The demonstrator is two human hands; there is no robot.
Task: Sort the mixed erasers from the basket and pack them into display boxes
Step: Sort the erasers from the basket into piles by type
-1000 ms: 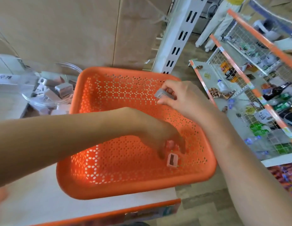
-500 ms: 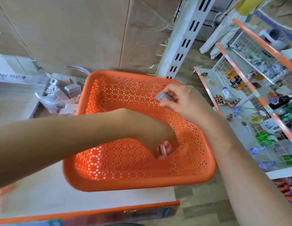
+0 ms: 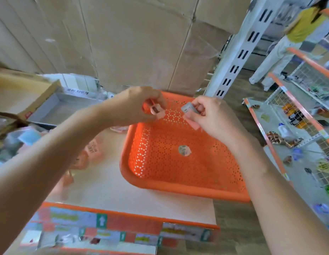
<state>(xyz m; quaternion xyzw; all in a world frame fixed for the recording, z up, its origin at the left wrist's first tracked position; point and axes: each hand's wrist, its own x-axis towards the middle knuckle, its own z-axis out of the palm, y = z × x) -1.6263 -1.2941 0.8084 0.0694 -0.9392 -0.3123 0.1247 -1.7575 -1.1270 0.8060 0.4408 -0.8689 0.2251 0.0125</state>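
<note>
Head view: the left hand point(image 3: 136, 105) is raised at the upper middle of the frame, over the far left corner of the orange basket point(image 3: 178, 189). Its fingertips are curled and pinch a pink eraser point(image 3: 156, 110). Just to the right, the right hand point(image 3: 209, 116) has its fingers curled round a gray eraser point(image 3: 188, 108), held between thumb and forefinger. A pink piece point(image 3: 192, 123) shows below its thumb; whether it is a second eraser cannot be told. The two hands are near each other but apart.

The basket sits right of centre on a pale table point(image 3: 123, 190), with its near right corner past the table edge. On its perforated floor lies one small round item point(image 3: 184, 150), too blurred to name.

On the table left of the basket lie several pink erasers point(image 3: 92, 148), blurred. At the upper left stands an open gray display box point(image 3: 58, 109) with Korean print on its far edge, and beside it a tan carton point(image 3: 22, 92). Brown cardboard point(image 3: 132, 43) fills the background. A white slotted post point(image 3: 240, 50) rises at the upper right, wire shelves point(image 3: 297, 124) with small goods fill the right edge, and a person in a yellow top point(image 3: 303, 28) stands in the far upper right corner.
</note>
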